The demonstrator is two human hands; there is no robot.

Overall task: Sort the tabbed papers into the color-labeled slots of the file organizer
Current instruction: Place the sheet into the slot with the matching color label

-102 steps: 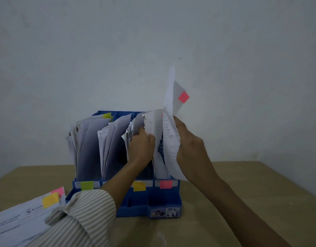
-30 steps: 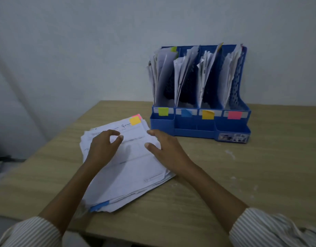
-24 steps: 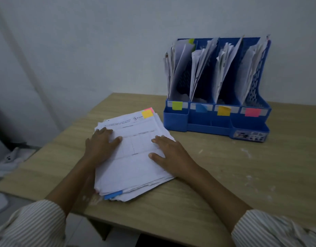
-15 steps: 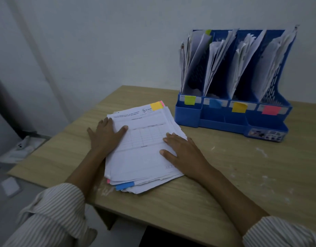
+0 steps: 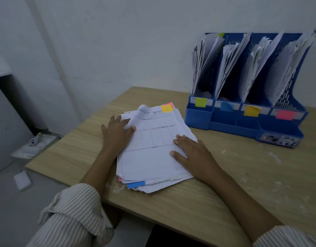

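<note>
Head view: a loose stack of white printed papers with coloured tabs point(image 5: 153, 150) lay near the left edge of the light wooden table point(image 5: 242, 184), the top sheet bearing a yellow tab point(image 5: 167, 108); the blue plastic four-slot file organizer point(image 5: 246, 122) stood toward the far right edge, already part-filled. Left hand point(image 5: 118, 134) lay flat on the stack's left side, fingers spread and relaxed, and right hand point(image 5: 191, 154) pressed flat on its right side, neither gripping. Risk as judged: the stack sat uneven and close to the table's edge, so peeling the top sheet could drag lower sheets askew or off.

Left hand point(image 5: 117, 135) and right hand point(image 5: 192, 154) lie flat, fingers spread, palms down.
</note>
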